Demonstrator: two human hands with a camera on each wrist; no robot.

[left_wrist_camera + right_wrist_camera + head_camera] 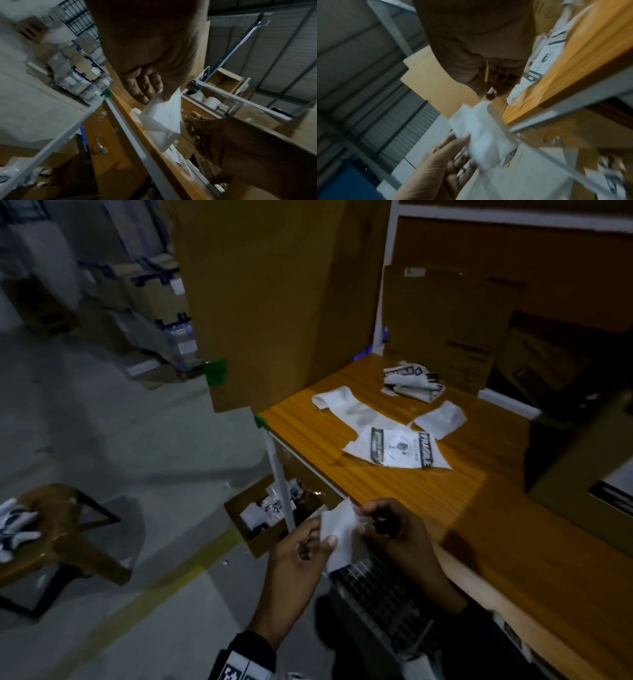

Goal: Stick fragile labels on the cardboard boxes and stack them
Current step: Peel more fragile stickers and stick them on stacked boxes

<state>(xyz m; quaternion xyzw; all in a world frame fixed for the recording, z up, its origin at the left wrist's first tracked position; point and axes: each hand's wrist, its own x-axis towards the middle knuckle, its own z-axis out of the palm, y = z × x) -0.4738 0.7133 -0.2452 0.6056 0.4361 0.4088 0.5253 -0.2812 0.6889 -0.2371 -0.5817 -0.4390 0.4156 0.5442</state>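
Cardboard boxes stand on and around the wooden table [394, 491]: the tallest cardboard box [274, 302] rises at the table's far left corner, a second, smaller box [445, 326] stands upright behind the paper scraps at the back, and a third box [582, 467], in shadow, sits on the right part of the tabletop. On the floor under the table's left edge, beside a white table leg, an open carton [260, 518] holds a loose heap of white and printed paper pieces. A brown stool [65, 529] stands on the floor to the left with white items on its seat. On the tabletop a printed fragile label sheet [400, 448] lies flat near the middle, a long white backing strip [342, 405] lies just beyond it toward the tall box, a crumpled wad of printed labels [412, 383] sits farther back, and a small blank white piece [442, 419] lies to the right of the sheet. In front of the table edge, the left hand [301, 546] pinches a white label piece [337, 534] between thumb and fingers, and the right hand [397, 529] has its fingertips curled onto the opposite edge of the same piece, gripping it; the printed side is not visible.
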